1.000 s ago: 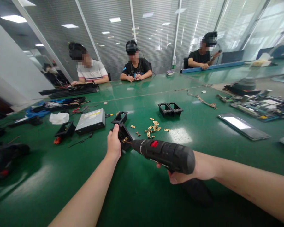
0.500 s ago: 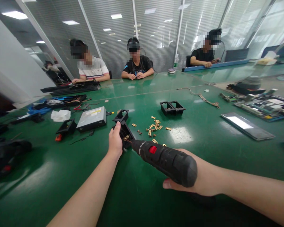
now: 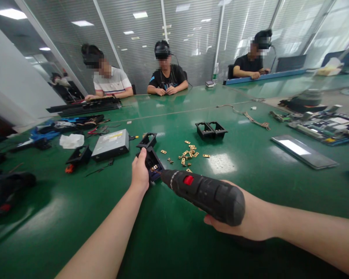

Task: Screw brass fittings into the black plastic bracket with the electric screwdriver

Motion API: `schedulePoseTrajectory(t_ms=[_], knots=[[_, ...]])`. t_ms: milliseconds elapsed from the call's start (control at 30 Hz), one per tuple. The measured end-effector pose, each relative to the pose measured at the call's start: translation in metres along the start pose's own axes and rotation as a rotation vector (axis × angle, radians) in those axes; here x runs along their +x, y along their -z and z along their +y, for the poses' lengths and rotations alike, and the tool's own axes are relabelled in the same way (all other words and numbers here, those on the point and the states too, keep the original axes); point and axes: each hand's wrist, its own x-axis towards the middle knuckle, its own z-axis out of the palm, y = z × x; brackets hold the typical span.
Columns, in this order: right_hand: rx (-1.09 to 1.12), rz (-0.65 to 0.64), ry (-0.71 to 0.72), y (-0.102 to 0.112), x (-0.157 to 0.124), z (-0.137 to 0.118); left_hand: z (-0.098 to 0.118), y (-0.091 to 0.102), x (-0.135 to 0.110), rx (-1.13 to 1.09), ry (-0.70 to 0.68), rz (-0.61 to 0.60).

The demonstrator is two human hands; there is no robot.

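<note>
My left hand (image 3: 140, 172) grips a small black plastic bracket (image 3: 153, 162) standing on the green table (image 3: 168, 240); a little brass plate shows inside it. My right hand (image 3: 244, 219) is wrapped round the grip of a black electric screwdriver (image 3: 205, 192) with a red switch. The tool's tip points into the bracket at the brass plate. Just right of the bracket lie several loose brass plates (image 3: 189, 153).
Another black bracket (image 3: 147, 140) lies behind the held one, a pair of black brackets (image 3: 211, 130) farther right. A silver optical drive (image 3: 110, 144), a bracket (image 3: 79, 155), a metal plate (image 3: 304, 151) and circuit boards (image 3: 325, 126) surround them. Three people sit across the table.
The screwdriver has tilted and shifted slightly while its tip stays at the bracket. My left hand keeps its hold. The view has moved a little.
</note>
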Motion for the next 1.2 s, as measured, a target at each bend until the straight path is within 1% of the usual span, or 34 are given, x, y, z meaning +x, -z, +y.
schedulePoseTrajectory(t_ms=[100, 167, 333, 433, 500, 567, 700, 800, 967, 1067, 1200], knots=[[0.011, 0.024, 0.000, -0.003, -0.001, 0.008, 0.003, -0.003, -0.002, 0.004, 0.022, 0.029], [0.010, 0.016, -0.021, -0.003, -0.001, 0.007, 0.005, -0.005, -0.004, 0.005, 0.031, 0.026], [-0.025, -0.038, -0.062, 0.004, -0.001, -0.008, 0.005, -0.003, -0.003, 0.022, 0.028, 0.014], [-0.022, -0.039, -0.048, 0.005, 0.000, -0.013, 0.003, -0.002, -0.002, 0.027, 0.036, 0.016], [-0.020, -0.027, -0.058, 0.003, 0.000, -0.010, 0.003, -0.001, -0.001, 0.028, 0.044, 0.016], [-0.020, -0.022, -0.091, 0.001, 0.000, -0.002, 0.003, -0.001, -0.001, 0.025, 0.049, 0.015], [-0.025, 0.005, -0.061, -0.002, -0.002, 0.021, 0.004, -0.002, -0.002, 0.016, 0.048, 0.020], [-0.058, 0.013, -0.067, -0.001, -0.003, 0.029, 0.004, -0.002, -0.002, 0.019, 0.045, 0.017], [-0.047, 0.003, -0.045, -0.002, -0.003, 0.024, 0.005, -0.002, -0.002, 0.024, 0.049, 0.016], [-0.044, 0.015, -0.059, -0.003, -0.002, 0.022, 0.005, -0.003, -0.002, 0.012, 0.055, 0.029], [-0.028, -0.006, -0.057, -0.002, 0.001, 0.016, 0.005, -0.002, -0.003, 0.015, 0.055, 0.021]])
